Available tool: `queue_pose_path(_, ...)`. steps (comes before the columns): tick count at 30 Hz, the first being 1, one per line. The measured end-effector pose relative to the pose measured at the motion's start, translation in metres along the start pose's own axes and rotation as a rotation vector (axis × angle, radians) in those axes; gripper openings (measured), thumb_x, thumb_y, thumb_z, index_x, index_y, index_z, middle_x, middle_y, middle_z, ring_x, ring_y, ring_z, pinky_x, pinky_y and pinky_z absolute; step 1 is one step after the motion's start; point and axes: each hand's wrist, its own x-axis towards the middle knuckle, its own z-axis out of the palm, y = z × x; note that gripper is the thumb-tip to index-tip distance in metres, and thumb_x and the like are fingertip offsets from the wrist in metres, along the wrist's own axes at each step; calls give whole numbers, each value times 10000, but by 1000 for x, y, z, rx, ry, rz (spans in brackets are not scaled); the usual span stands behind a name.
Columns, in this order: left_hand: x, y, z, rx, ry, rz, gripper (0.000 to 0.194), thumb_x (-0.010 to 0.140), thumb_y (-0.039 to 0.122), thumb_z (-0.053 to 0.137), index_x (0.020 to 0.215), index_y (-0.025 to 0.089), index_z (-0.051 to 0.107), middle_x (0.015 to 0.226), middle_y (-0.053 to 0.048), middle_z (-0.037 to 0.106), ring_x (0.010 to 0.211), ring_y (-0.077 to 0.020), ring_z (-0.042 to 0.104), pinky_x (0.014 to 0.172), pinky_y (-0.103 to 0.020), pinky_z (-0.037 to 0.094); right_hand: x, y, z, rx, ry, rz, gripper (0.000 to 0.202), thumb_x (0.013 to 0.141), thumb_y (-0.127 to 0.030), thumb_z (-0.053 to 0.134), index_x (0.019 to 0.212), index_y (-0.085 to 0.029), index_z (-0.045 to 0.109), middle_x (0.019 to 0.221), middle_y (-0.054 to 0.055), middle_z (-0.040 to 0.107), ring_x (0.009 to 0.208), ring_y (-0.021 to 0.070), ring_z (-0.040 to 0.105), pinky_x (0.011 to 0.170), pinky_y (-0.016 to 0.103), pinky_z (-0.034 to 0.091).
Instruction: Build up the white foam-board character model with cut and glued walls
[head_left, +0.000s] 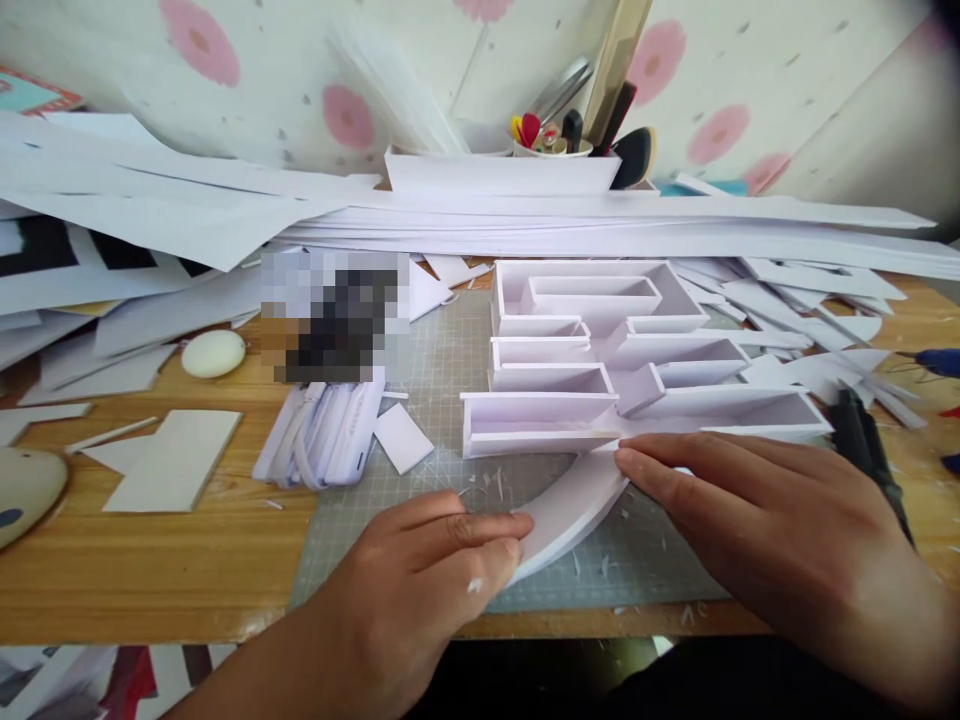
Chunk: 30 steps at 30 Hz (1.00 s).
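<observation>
A curved strip of white foam board (577, 500) lies over the near part of a grey cutting mat (352, 540). My left hand (427, 570) pinches the strip's near left end between thumb and fingers. At its far end, the fingertips of my right hand (765, 510) press together on the strip; the thumb is mostly hidden. That end meets the front of a white foam board model (540, 440), which has several open box-like compartments with low upright walls. Small white shavings are scattered on the mat around the strip.
Left of the mat are a white power bank with a cable (322, 435), a pale oval object (214, 353) and a computer mouse (30, 490). Board offcuts (802, 290) heap at the right, beside a black pen-like tool (862, 440). Stacked white sheets (465, 230) line the back.
</observation>
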Motion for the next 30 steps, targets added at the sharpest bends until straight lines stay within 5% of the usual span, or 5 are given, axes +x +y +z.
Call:
queue_pose_path(7, 0, 3, -6, 3, -14, -38, 295, 880, 60, 428, 1102, 229, 524, 1173, -8, 680, 1047, -125, 639, 983, -237, 443, 10, -13, -5, 50, -23, 52, 284, 928, -140, 379, 1106, -192, 594, 913, 64, 676, 694, 237, 630, 506, 346, 435)
queue_pose_path(17, -1, 0, -2, -37, -7, -56, 345, 844, 36, 448, 1120, 224, 535, 1135, -17, 691, 1005, -141, 649, 969, -261, 453, 16, -32, 11, 202, -72, 41, 167, 964, -199, 447, 895, -234, 596, 893, 34, 647, 668, 188, 590, 525, 308, 419)
queue_pose_path(23, 4, 2, -4, -44, 105, -140, 169, 855, 85, 492, 861, 206, 610, 832, -21, 638, 712, -120, 598, 629, -216, 499, 16, -30, 11, 223, -74, 40, 149, 966, -198, 453, 899, -229, 582, 895, 45, 630, 703, 202, 584, 541, 309, 418)
queue_pose_path(30, 6, 3, -6, -22, 159, -185, 162, 865, 149, 534, 726, 213, 589, 688, -1, 604, 611, -116, 569, 539, -213, 471, 15, -28, 11, 203, -64, 26, 181, 980, -205, 437, 905, -220, 602, 964, 63, 631, 766, 213, 601, 551, 314, 436)
